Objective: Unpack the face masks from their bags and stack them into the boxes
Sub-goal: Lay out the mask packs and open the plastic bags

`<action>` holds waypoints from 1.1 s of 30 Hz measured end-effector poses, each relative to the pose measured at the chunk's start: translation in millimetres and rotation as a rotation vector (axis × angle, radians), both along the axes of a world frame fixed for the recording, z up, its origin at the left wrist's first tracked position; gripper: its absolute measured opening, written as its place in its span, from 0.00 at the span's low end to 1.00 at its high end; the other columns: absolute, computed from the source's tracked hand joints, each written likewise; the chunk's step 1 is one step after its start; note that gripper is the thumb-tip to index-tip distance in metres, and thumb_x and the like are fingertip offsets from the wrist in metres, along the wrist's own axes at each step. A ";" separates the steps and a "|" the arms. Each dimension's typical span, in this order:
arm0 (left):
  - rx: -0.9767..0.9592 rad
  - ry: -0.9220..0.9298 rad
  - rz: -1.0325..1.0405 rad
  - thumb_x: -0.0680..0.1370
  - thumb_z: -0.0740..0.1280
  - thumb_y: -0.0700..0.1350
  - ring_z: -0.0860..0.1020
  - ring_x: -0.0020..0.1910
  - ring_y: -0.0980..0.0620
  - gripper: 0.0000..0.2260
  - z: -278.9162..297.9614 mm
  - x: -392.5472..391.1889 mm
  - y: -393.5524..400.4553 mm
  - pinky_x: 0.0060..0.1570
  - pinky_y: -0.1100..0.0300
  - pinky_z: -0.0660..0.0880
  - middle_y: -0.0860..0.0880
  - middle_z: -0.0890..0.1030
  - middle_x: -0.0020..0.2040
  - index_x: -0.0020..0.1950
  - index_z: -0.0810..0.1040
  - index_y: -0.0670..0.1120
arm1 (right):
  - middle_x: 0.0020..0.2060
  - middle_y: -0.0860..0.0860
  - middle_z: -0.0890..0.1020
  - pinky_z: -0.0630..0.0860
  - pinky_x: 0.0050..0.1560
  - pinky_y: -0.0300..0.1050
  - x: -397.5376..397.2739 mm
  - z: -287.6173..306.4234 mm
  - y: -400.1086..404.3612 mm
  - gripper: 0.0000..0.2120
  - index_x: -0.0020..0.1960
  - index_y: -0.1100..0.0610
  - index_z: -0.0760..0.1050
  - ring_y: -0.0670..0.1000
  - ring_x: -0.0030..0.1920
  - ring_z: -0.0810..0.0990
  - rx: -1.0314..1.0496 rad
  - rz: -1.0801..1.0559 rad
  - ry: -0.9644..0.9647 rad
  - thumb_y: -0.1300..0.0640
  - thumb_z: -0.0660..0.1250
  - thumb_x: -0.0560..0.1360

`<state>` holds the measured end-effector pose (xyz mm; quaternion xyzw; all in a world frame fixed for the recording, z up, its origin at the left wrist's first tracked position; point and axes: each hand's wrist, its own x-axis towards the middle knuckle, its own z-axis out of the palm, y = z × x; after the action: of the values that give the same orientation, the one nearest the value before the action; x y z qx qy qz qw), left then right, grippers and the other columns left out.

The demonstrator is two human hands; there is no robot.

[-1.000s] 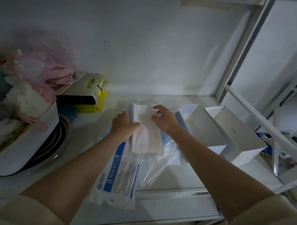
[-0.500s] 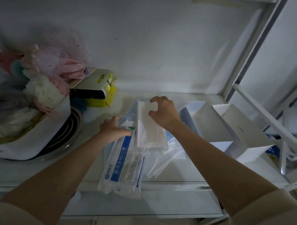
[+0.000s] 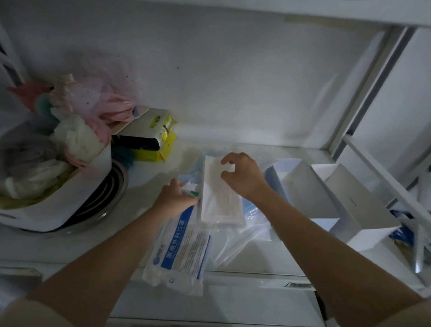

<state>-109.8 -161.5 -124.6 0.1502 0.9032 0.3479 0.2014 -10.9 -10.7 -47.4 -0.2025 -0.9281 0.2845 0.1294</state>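
Nearest the person, at six o'clock on the shelf [image 3: 57,245], lies a sealed bag [image 3: 181,246] with blue print, its long axis running from six toward twelve and its near end hanging over the front edge. The left hand [image 3: 174,200] rests on the far end of this bag, fingers bent down onto the plastic. Whether it pinches the bag or only presses it flat, I cannot tell.

Just beyond, toward one o'clock of that hand, a white stack of masks [image 3: 219,198] lies on loose clear plastic [image 3: 240,241], long axis also near to far, tilted slightly left at the top. The right hand [image 3: 243,179] hovers over the far right corner of the stack, thumb and fingers curled into a claw with a gap between them, holding nothing that I can see; the fingertips [image 3: 228,161] sit at the stack's far edge. This hand is plainly the nearer one to the masks, so the pickup looks to be its job, closing across the short width.

At three o'clock stand two open white boxes [image 3: 331,190], side by side.
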 end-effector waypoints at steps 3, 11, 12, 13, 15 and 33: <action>-0.018 -0.019 0.033 0.68 0.72 0.53 0.78 0.55 0.45 0.34 -4.0 1.1 2.1 0.48 0.55 0.75 0.45 0.75 0.62 0.70 0.64 0.47 | 0.58 0.55 0.76 0.70 0.50 0.40 6.8 6.6 4.8 0.15 0.59 0.55 0.77 0.55 0.54 0.78 -0.048 -0.003 0.005 0.60 0.65 0.73; -0.111 0.039 0.139 0.69 0.70 0.52 0.74 0.61 0.41 0.32 3.4 5.2 17.5 0.59 0.48 0.74 0.41 0.73 0.64 0.70 0.64 0.45 | 0.52 0.54 0.81 0.66 0.48 0.36 21.1 25.7 30.2 0.11 0.54 0.55 0.80 0.47 0.47 0.75 -0.202 -0.020 0.065 0.60 0.67 0.72; -0.107 0.028 0.148 0.70 0.70 0.51 0.75 0.61 0.41 0.32 4.0 7.4 18.8 0.59 0.48 0.75 0.41 0.73 0.64 0.70 0.64 0.45 | 0.51 0.54 0.81 0.67 0.47 0.35 23.1 27.9 32.8 0.11 0.54 0.56 0.80 0.47 0.47 0.74 -0.198 -0.013 0.064 0.61 0.66 0.72; -0.097 0.015 0.162 0.70 0.70 0.50 0.75 0.60 0.41 0.32 3.2 8.6 19.3 0.59 0.49 0.75 0.41 0.74 0.64 0.70 0.64 0.45 | 0.51 0.53 0.82 0.68 0.45 0.35 24.9 29.6 35.5 0.11 0.54 0.56 0.80 0.47 0.46 0.75 -0.198 -0.007 0.062 0.61 0.66 0.72; -0.082 0.011 0.182 0.69 0.70 0.50 0.75 0.61 0.40 0.32 0.4 8.6 17.4 0.60 0.49 0.74 0.41 0.74 0.64 0.71 0.64 0.45 | 0.49 0.52 0.81 0.69 0.33 0.28 28.0 31.5 41.6 0.11 0.54 0.56 0.80 0.47 0.39 0.75 -0.217 0.011 0.062 0.61 0.65 0.73; 0.063 0.097 0.207 0.77 0.62 0.43 0.80 0.44 0.42 0.07 -11.9 3.8 -1.3 0.48 0.46 0.77 0.42 0.79 0.46 0.54 0.74 0.43 | 0.78 0.52 0.46 0.52 0.72 0.63 23.2 -40.9 9.2 0.53 0.76 0.39 0.41 0.61 0.77 0.47 0.434 0.474 -0.459 0.32 0.70 0.63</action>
<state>-106.0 -162.9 -136.5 0.0792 0.9112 0.3873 0.1156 12.3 -1.5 -88.3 -0.0091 -0.9925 0.0509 -0.1111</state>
